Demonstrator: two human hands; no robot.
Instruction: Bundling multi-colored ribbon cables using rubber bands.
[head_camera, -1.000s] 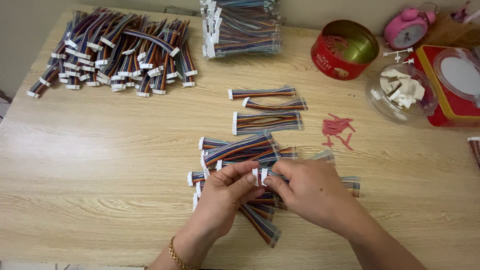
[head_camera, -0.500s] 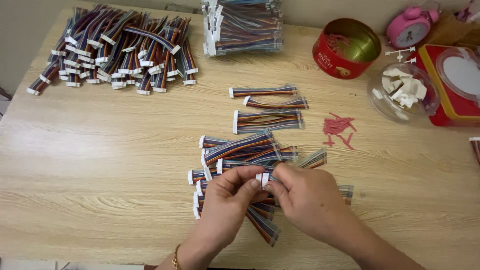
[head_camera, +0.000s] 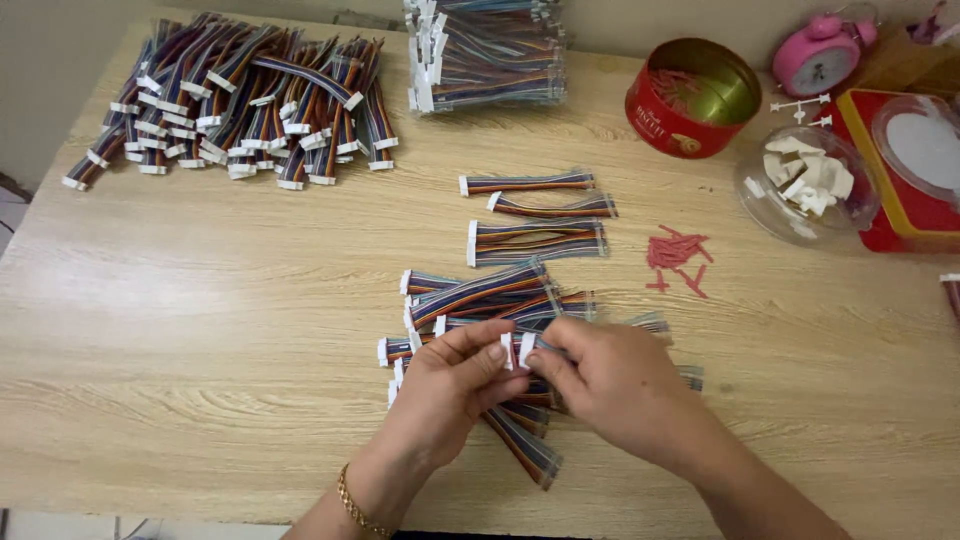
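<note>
Two hands, left hand (head_camera: 450, 385) and right hand (head_camera: 610, 385), are pinching a striped ribbon cable's white plug (head_camera: 515, 350); round red tin (head_camera: 697, 97) is sitting behind on the wooden worktop (head_camera: 200, 330).

One head camera looks steeply down at the wooden table (head_camera: 200, 330) — close above both hands, the far edge beyond them.

A round red tin (head_camera: 697, 98) with a gold-lined interior and a gold label stands open; right of it, a clear plastic tub (head_camera: 808, 185) and a red box (head_camera: 905, 170).
</note>
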